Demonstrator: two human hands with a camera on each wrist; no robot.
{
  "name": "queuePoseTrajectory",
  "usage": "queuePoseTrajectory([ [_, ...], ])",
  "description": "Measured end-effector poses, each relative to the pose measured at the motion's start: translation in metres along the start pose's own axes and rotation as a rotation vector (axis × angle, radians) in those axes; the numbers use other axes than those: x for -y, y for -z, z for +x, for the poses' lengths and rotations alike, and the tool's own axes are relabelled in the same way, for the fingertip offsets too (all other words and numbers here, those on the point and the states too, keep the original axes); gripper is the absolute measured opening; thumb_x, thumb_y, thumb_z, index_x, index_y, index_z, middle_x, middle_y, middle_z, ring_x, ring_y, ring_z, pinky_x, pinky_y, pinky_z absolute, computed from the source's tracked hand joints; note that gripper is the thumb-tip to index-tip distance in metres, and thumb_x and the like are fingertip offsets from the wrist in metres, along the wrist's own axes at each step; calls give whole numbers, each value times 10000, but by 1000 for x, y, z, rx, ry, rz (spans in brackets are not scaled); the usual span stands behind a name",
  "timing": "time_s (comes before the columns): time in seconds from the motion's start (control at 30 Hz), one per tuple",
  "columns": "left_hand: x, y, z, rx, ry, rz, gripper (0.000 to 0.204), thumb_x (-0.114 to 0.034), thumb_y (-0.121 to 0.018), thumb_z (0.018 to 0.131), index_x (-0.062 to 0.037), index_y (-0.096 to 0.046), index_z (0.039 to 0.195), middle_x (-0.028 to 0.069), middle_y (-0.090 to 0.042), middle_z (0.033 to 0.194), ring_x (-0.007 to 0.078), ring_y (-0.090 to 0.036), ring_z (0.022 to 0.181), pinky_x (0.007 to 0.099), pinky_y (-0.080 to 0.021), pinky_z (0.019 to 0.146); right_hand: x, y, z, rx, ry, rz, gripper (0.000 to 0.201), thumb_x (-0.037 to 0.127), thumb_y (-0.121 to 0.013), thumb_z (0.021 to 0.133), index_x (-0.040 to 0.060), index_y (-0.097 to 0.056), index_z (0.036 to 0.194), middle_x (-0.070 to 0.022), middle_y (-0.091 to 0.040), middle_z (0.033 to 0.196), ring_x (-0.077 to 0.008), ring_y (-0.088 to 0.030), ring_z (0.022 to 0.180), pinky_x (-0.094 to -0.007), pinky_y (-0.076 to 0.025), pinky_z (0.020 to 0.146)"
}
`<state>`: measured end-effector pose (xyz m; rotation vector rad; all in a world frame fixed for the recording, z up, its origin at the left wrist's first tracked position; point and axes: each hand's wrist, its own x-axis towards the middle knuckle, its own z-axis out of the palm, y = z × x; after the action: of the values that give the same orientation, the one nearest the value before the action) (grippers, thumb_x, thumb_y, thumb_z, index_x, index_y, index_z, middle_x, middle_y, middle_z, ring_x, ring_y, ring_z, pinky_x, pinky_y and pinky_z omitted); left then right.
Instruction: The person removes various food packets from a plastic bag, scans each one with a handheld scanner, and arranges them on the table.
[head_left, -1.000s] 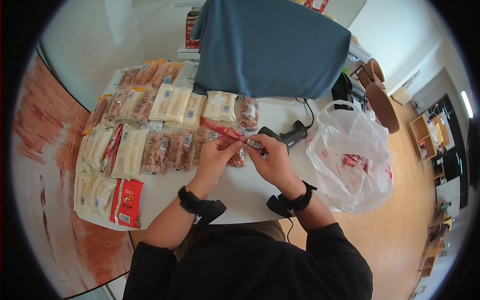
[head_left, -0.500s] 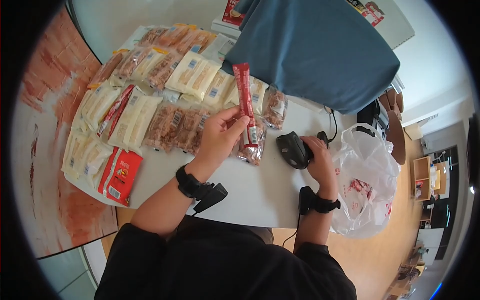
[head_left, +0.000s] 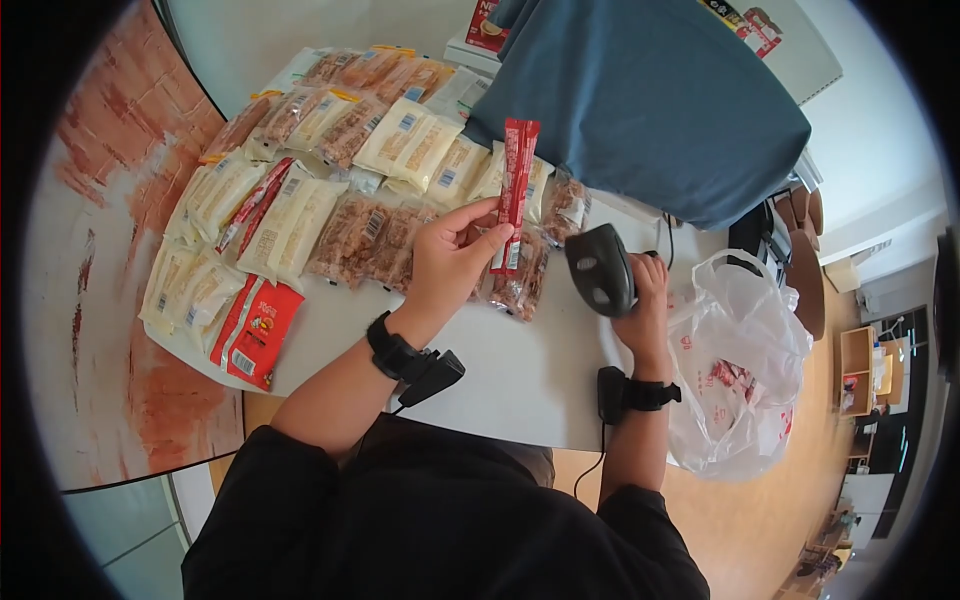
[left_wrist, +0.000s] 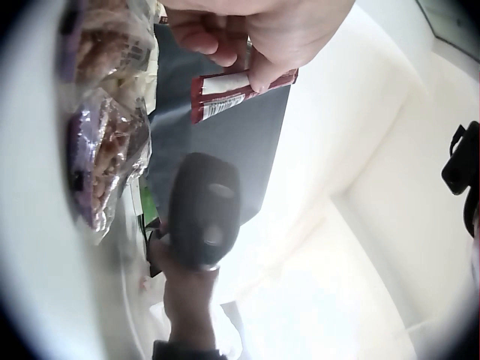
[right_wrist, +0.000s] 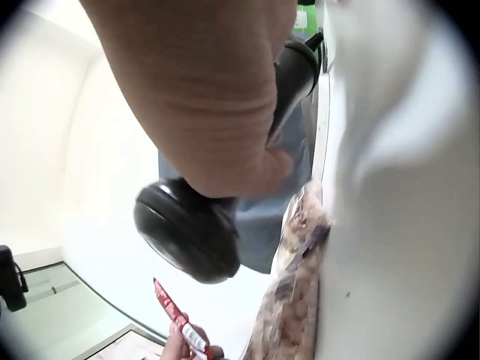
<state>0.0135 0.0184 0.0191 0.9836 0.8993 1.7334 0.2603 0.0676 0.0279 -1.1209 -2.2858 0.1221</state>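
My left hand (head_left: 452, 255) pinches a slim red stick sachet (head_left: 515, 190) between thumb and fingers, holding it upright over the packs in the head view. In the left wrist view the barcode end of the sachet (left_wrist: 221, 103) faces the camera. My right hand (head_left: 645, 300) grips a black handheld barcode scanner (head_left: 601, 270) by its handle, its head lifted and turned toward the sachet. The right wrist view shows the scanner head (right_wrist: 187, 232) beyond my wrist, with the red sachet (right_wrist: 172, 307) lower down.
Rows of clear and cream snack packs (head_left: 410, 145) and a red pouch (head_left: 257, 330) cover the table's left side. A blue cloth (head_left: 650, 110) drapes over something behind. On the right stands a white plastic bag (head_left: 735, 430) with red sachets (head_left: 735, 378) inside.
My right hand has left the sachet, taken the scanner by its handle and raised it off the table. My left hand has turned the sachet from lying slanted to upright.
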Motion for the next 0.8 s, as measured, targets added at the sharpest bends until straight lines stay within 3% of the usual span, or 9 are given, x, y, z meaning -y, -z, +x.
queuePoseTrajectory([
  [0.07,-1,-1,-2,4,-8,30,350,-32,-627,843,43,-551,1176,58,-656,938,61,-589,788,193,-475,683,14,1,4,-74,84,41,296,97,-666,634,114,-601,922,-44,-566,916,-256,-521,961,-466,-270,1008],
  [0.2,3,0,-4,28,-28,141,355,-21,-628,840,50,-549,1178,56,-652,947,64,-590,798,197,-484,700,33,1,6,-6,171,-30,264,94,-672,631,101,-607,887,-23,-573,874,-222,-539,928,-459,-284,1003],
  [0.43,10,0,-6,4,-24,198,324,-19,-644,822,29,-591,1138,43,-658,937,42,-568,723,181,-467,615,28,-1,4,-15,173,14,241,94,-661,640,101,-605,875,-34,-577,854,-233,-544,888,-449,-321,976],
  [0.8,15,-1,-5,6,-14,149,336,-14,-640,824,35,-577,1150,64,-661,939,66,-602,789,195,-485,670,33,-3,4,-22,221,71,236,97,-657,645,102,-599,873,-30,-572,850,-225,-540,873,-443,-328,965],
])
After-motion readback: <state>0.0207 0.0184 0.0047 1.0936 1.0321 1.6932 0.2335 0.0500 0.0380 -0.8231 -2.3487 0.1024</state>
